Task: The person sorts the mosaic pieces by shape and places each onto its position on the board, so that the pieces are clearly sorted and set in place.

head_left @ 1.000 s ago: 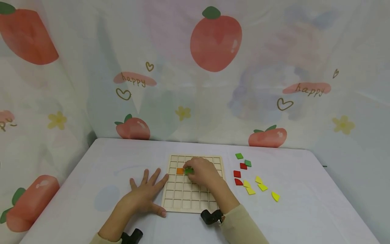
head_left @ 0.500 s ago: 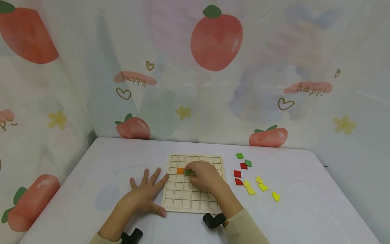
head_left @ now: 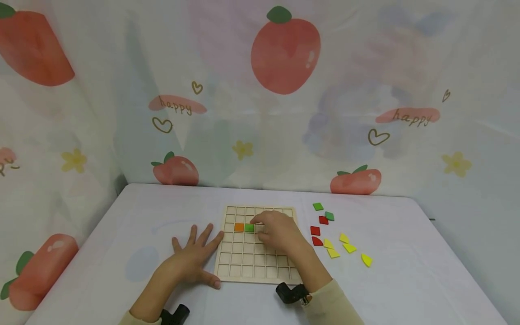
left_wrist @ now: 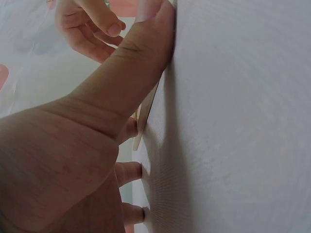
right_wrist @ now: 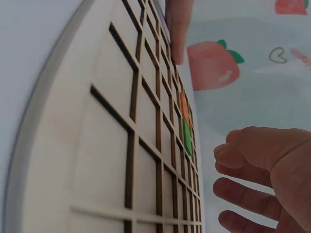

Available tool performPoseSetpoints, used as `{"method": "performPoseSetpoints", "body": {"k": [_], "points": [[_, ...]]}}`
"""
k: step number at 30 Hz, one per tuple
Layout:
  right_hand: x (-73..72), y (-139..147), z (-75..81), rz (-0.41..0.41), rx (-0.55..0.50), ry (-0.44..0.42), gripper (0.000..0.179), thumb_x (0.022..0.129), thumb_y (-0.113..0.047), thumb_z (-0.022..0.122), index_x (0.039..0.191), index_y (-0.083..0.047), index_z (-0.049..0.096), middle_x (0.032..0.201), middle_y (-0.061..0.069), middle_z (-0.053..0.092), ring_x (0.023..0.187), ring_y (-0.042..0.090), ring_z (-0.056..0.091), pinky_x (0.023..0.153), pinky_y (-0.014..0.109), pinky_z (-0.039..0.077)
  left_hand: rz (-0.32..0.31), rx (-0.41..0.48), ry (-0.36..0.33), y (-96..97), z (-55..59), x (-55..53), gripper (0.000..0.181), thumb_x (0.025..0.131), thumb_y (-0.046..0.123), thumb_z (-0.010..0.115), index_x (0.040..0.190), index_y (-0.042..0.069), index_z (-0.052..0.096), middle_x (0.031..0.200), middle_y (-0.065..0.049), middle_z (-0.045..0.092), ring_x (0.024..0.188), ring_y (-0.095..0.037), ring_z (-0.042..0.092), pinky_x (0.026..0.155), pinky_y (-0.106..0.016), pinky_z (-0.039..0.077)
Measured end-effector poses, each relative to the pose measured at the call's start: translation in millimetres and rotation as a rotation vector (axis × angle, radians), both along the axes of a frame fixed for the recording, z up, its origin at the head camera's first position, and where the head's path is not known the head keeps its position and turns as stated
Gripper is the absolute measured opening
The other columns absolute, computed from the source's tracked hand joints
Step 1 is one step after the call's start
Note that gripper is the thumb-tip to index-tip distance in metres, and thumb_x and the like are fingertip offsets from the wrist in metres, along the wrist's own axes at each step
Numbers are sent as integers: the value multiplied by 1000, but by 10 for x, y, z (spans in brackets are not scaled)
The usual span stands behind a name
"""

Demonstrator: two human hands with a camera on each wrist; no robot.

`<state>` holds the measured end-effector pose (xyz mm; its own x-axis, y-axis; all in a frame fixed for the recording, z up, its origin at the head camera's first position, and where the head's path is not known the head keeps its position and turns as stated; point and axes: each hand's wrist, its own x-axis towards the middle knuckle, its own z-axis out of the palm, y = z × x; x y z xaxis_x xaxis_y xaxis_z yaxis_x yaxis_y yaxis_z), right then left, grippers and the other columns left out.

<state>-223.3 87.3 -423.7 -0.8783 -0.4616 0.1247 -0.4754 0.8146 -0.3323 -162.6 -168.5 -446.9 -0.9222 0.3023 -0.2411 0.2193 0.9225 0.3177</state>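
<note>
A pale wooden grid board (head_left: pixel 248 260) lies on the table, an orange square tile (head_left: pixel 239 227) and a green square tile (head_left: pixel 249 228) side by side in neighbouring cells. My right hand (head_left: pixel 278 231) hovers over the board just right of the green tile, fingers loosely bent and holding nothing. In the right wrist view its fingers (right_wrist: pixel 243 155) are apart from the board, and both tiles show in their cells. My left hand (head_left: pixel 192 259) rests spread on the table, index fingertip and thumb at the board's left edge.
Right of the board lie loose tiles: green ones (head_left: pixel 318 206), red ones (head_left: pixel 315 230) and several yellow pieces (head_left: pixel 349 248). A patterned cloth (head_left: pixel 260 149) hangs behind the white table (head_left: pixel 406 280). Black wrist cameras (head_left: pixel 290 293) sit under both wrists.
My right hand has let go of the green tile, which now lies flat beside the orange one, and has drawn back slightly to the right. The left hand has stayed put.
</note>
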Motion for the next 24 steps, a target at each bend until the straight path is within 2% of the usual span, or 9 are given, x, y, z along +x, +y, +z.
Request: {"method": "performPoseSetpoints", "body": {"k": [6,11,17,24], "points": [[24,202,37,-30,-10,56,31,87,-12,69,115,-24,74,122,-5,70,119,21,63,93,43,54,-8,9,11,-20,-15,-12,126,53,69,84,159,27,28,168,-12,10,149,-54,-5,97,-88,-3],[33,396,54,-46,-34,93,29,86,-12,71,113,-22,74,120,-4,71,112,21,66,88,43,55,-1,-1,0,-26,-42,-21,127,52,70,83,159,29,28,168,-11,9,149,-53,-5,97,-87,-4],[3,635,39,-72,-53,95,30,86,-13,71,115,-20,73,117,-3,71,101,18,67,86,41,54,6,-14,-5,-24,-43,-18,128,52,71,83,159,29,27,168,-11,8,149,-53,-5,96,-87,-4],[-23,830,58,-109,-75,120,32,86,-13,72,118,-18,72,118,0,71,100,22,68,80,42,55,3,6,-11,-14,-29,-11,128,51,69,84,159,28,27,168,-12,9,149,-53,-6,97,-87,-6]]}}
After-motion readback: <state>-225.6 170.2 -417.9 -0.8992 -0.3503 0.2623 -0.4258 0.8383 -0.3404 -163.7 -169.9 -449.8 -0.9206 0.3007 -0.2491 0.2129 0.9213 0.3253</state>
